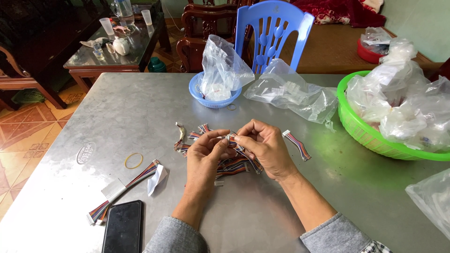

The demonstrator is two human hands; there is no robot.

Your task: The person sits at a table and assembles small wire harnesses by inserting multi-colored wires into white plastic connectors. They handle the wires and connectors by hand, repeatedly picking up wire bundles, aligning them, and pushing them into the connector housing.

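Observation:
My left hand (pixel 206 152) and my right hand (pixel 264 143) meet above the middle of the steel table (pixel 140 107). Both pinch the same short multicoloured ribbon cable (pixel 230 137) at its white connector end. Under and between my hands lies a loose pile of similar multicoloured cables (pixel 234 164). One single cable (pixel 296 144) lies just right of my right hand. A bundle of cables tied with white paper (pixel 124 187) lies to the front left.
A black phone (pixel 123 227) lies at the front left, a yellow rubber band (pixel 133 160) beyond it. A blue bowl with a plastic bag (pixel 213 96), a clear bag (pixel 290 93) and a green basket of bags (pixel 370 136) stand farther back. A blue chair (pixel 274 33) is behind the table.

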